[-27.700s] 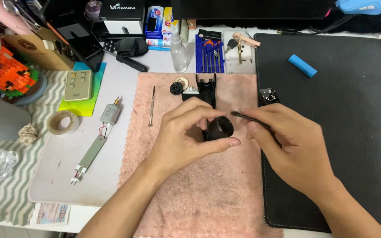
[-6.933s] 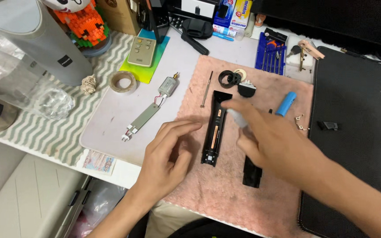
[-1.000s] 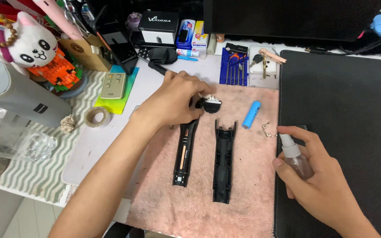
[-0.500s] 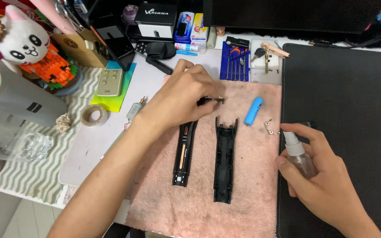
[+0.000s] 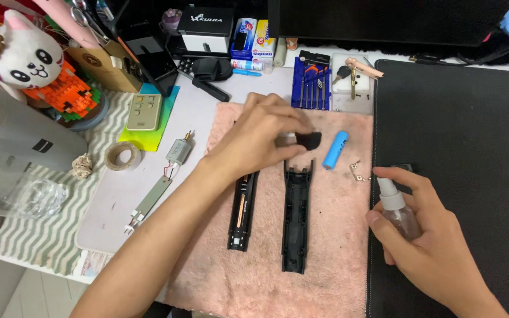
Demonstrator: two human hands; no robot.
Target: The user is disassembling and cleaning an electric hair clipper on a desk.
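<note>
L hand (image 5: 260,138) is reaching across the pink towel (image 5: 337,247), fingers (image 5: 293,138) pinching a small black part (image 5: 308,140) w/ thumb underneath, holding it just above the top end of the open black housing half (image 5: 296,215). R hand (image 5: 428,247) is gripping a small clear spray bottle (image 5: 397,209) upright at the edge of the black mat (image 5: 460,147), fingers wrapped round its body, index finger resting near the nozzle.

Doing this step well, imo: keeping the pinch light and on the part's sides, lowering it straight, and keeping the spray aimed away from the inner chassis (image 5: 244,209) w/ its copper strip, since that looks like electronics.

Black part is sitting at the far end of the towel, between the L fingers and the blue cylindrical cell (image 5: 335,150); its long axis is running roughly left-right, free end pointing right twd the cell. Both long black pieces are lying parallel, long axes running near-far, the two just apart on the worktop towel. Small metal clips (image 5: 356,171) are lying near the bottle, a blue screwdriver set (image 5: 310,88) beyond the towel, a small motor (image 5: 179,152) and tape roll (image 5: 122,155) off to the left.
</note>
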